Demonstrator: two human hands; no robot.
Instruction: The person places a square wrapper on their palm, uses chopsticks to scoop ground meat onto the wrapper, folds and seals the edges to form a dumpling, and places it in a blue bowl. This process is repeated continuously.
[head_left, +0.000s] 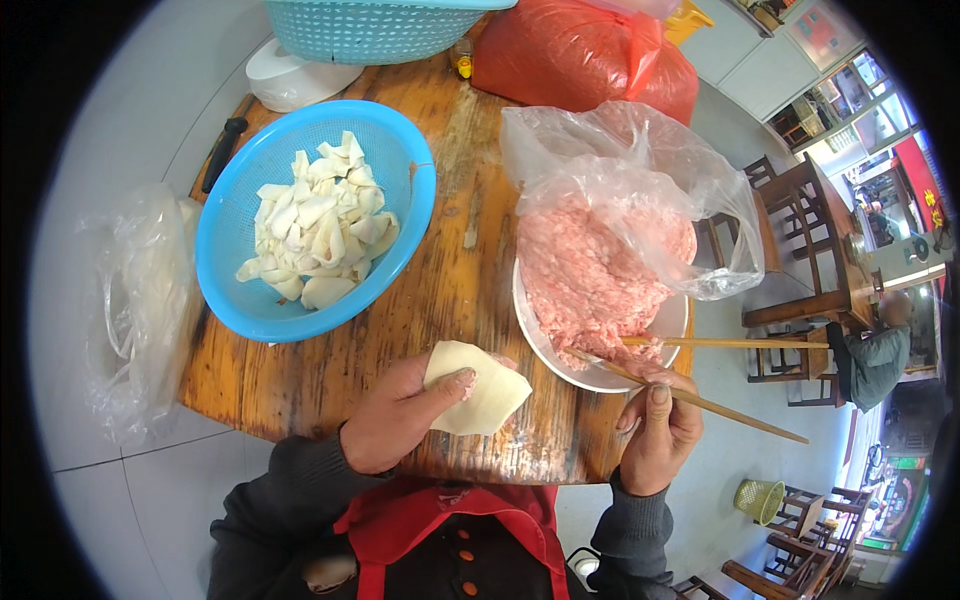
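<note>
My left hand (409, 409) holds a pale square dough wrapper (480, 390), its thumb across the top; a bit of pink meat clings to the thumb. With thumb and fingers, my right hand (660, 431) grips a wooden chopstick (739, 412) whose tip reaches into raw minced meat (600, 262). A second chopstick (742, 343) also has its end in the meat; whether the fingers touch it is unclear. The mince sits in a white bowl (531, 330), partly under a clear plastic bag (637, 142). Folded dumplings (322, 217) are heaped in a blue plastic colander (315, 326).
The wooden table (465, 300) also carries a black-handled tool (223, 154), a white roll (296, 75), a turquoise basket (382, 30) and a full red plastic bag (577, 52). A clear bag (142, 315) hangs at the left edge. A person (877, 352) sits at right among wooden furniture.
</note>
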